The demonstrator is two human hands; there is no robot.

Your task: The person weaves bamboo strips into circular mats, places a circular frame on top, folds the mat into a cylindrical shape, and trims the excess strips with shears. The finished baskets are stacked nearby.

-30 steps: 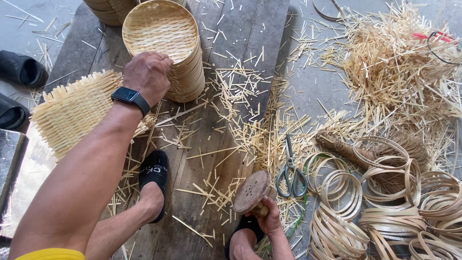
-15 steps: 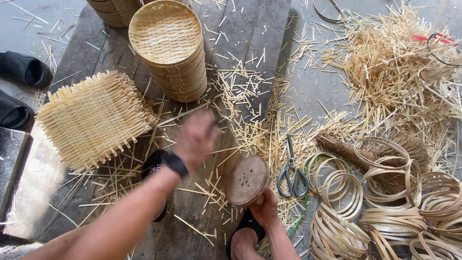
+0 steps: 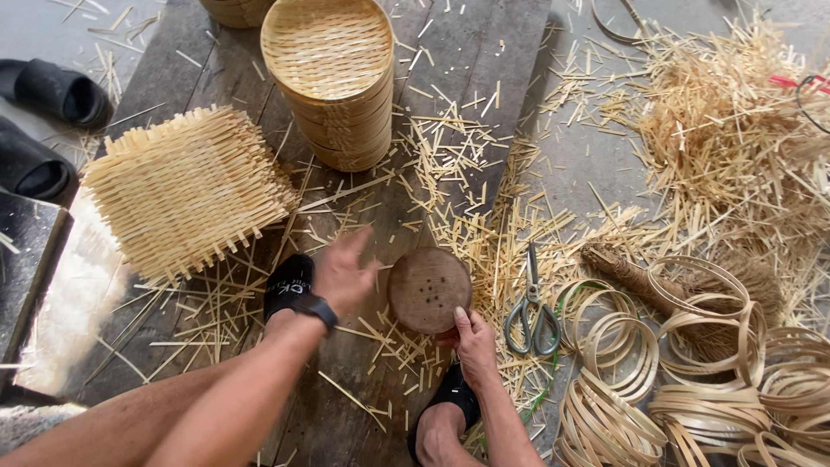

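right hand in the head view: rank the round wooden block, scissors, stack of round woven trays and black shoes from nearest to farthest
From the right hand:
1. Round wooden block, touching it, just above the fingers.
2. Scissors, on the floor just to its right.
3. Stack of round woven trays, far up the planks, top centre.
4. Black shoes, at the far upper left edge.

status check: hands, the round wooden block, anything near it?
Right hand grips round wooden block at its lower edge. Left hand open, blurred, beside it. Scissors and bamboo offcuts close by.
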